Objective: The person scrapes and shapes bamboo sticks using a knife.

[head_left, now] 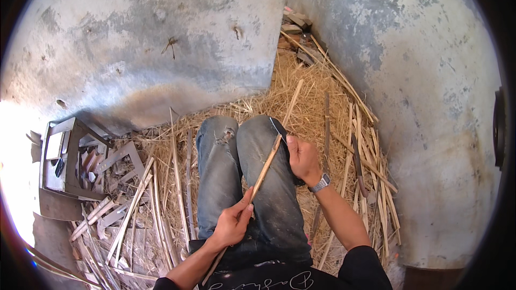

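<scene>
A split bamboo strip [264, 173] slants across my lap, its far end lying over my right knee. My left hand [232, 224] is closed around it lower down, thumb and fingers pinching it, and its near end runs back under my left forearm. My right hand [303, 159], with a metal watch on the wrist, is closed beside the strip's far end. From it a dark knife blade [277, 127] with a bright edge reaches over the right knee, close to the strip's tip. The handle is hidden in my fist. Worn jeans [217, 182] cover my legs.
Shavings [301, 86] cover the floor around me. Long strips [379, 198] lie at the right, more strips [161, 209] at the left. A small wooden stool [70, 156] stands left among scraps. Plastered walls [183, 48] rise ahead and at the right.
</scene>
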Action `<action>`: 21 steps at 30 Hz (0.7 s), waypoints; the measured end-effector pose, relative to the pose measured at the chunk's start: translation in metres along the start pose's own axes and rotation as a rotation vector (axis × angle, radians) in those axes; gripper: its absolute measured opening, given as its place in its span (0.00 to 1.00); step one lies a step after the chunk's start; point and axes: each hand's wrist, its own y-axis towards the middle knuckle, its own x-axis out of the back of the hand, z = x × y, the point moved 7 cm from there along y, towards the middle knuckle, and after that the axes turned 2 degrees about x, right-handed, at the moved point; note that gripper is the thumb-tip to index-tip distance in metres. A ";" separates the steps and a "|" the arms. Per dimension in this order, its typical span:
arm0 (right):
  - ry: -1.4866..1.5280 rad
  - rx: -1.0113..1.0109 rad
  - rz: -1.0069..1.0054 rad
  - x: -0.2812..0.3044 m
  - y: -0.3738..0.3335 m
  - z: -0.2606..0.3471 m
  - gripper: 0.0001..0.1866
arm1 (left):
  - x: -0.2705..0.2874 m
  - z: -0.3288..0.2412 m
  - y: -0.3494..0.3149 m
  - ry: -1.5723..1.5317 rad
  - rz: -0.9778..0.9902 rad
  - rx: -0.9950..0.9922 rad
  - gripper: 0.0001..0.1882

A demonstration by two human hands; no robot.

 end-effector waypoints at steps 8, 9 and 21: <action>0.283 -0.049 0.241 -0.016 -0.011 -0.012 0.28 | 0.006 0.008 0.000 -0.174 0.060 0.066 0.26; 0.342 -0.075 0.282 -0.019 -0.014 -0.013 0.29 | 0.008 0.012 -0.003 -0.216 0.088 0.076 0.26; 0.656 -0.269 0.233 0.012 0.008 -0.034 0.29 | 0.000 0.011 -0.004 -0.548 0.254 0.146 0.26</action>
